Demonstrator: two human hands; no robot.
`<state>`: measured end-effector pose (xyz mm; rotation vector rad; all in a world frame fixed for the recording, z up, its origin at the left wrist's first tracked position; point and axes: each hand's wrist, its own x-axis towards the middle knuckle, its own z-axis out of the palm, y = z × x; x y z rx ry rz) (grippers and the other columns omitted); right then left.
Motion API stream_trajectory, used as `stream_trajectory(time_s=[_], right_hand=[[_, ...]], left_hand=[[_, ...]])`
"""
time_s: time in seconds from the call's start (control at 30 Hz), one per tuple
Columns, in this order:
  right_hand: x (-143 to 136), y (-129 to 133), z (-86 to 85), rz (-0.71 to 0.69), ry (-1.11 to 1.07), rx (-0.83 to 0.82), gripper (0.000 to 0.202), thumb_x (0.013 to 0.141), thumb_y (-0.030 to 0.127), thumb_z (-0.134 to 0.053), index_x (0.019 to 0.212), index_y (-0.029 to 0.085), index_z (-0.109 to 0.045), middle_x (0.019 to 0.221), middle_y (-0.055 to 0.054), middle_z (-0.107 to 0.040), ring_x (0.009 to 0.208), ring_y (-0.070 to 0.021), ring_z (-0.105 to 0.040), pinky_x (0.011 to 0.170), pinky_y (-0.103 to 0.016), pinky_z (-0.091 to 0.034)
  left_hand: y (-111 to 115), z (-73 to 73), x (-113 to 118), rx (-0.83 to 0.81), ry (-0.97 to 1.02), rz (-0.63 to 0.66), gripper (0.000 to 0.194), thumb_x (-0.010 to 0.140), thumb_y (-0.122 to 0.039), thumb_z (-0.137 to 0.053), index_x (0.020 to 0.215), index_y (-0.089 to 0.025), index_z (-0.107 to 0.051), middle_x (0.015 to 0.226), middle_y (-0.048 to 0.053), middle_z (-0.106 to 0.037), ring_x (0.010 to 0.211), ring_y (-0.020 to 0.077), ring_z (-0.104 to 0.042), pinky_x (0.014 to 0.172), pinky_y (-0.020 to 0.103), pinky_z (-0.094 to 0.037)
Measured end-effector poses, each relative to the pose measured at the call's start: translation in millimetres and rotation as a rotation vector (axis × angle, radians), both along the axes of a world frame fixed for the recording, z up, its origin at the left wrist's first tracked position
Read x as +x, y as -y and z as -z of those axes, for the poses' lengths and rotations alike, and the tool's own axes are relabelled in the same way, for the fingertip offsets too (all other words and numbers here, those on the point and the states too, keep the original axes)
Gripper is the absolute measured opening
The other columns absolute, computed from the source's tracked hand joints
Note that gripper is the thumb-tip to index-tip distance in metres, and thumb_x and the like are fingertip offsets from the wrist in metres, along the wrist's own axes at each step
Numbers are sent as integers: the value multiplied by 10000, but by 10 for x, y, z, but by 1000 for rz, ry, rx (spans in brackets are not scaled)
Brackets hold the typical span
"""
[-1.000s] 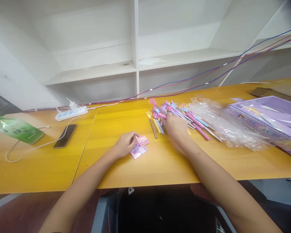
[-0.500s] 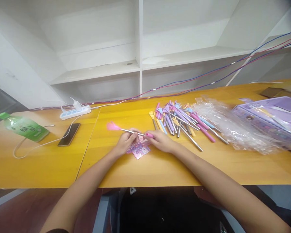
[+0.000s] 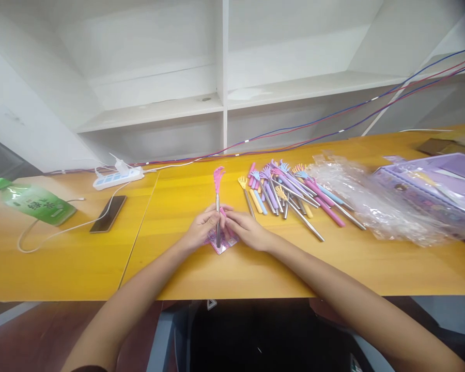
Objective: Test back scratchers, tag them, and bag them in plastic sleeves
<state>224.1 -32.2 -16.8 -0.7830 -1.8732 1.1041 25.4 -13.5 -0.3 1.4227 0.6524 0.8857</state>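
White shelving (image 3: 225, 62) backs the yellow table (image 3: 302, 274); below — reddish floor (image 3: 42, 338).

A glossy yellow wood-grain tabletop (image 3: 178, 271) carries everything. From the seat, a green-capped, green-labelled plastic bottle (image 3: 36, 204) lies sideways towards ten o'clock; right of it come a flat dark phone (image 3: 113, 212) and a white power strip (image 3: 118, 179). Small pink-and-purple printed cards (image 3: 229, 245) lie between eleven and twelve, multicoloured hand-headed metal-rod scratchers (image 3: 290, 187) towards one, crumpled clear plastic bags (image 3: 375, 201) and an open purple patterned box (image 3: 401, 190) towards two.
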Motion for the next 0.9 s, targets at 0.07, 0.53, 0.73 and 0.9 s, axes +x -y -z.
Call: stream_trajectory(time_s=[0.07,0.53,0.73,0.9], right_hand=[[-6,4,-34,24,41,47,458,1097,543,-456,864,211,-670,876,-47,-705,840,-206,-655,850,-320,-498],[124,-67,-21,98,-223,-245,576,965,699,-586,671,216,-473,617,27,-418,581,-130,-388,558,-274,-350],[446,-319,-20,508,-538,-202,603,1007,676,-515,663,248,-267,607,61,-194,492,-111,-172,434,-260,-193],[572,-343,-71,598,-525,-203,606,978,712,-555,692,251,-286,614,70,-178,483,-102,-156,414,-253,-181]], left_hand=[[10,-9,4,6,1,28,562,935,-686,-638,750,-156,-626,1070,123,-628,853,176,-628,764,328,-579],[118,-136,2,-85,-262,335,581,982,-717,-530,983,-150,-656,652,-22,-514,498,80,-387,495,238,-295],[-63,-110,-119,-138,-106,139,437,976,-481,-620,1327,-236,-531,802,-42,-549,487,61,-222,470,231,-181],[-143,-153,-192,119,-304,94,383,1047,-512,-496,1215,-196,-632,814,-1,-583,593,106,-411,581,251,-356]])
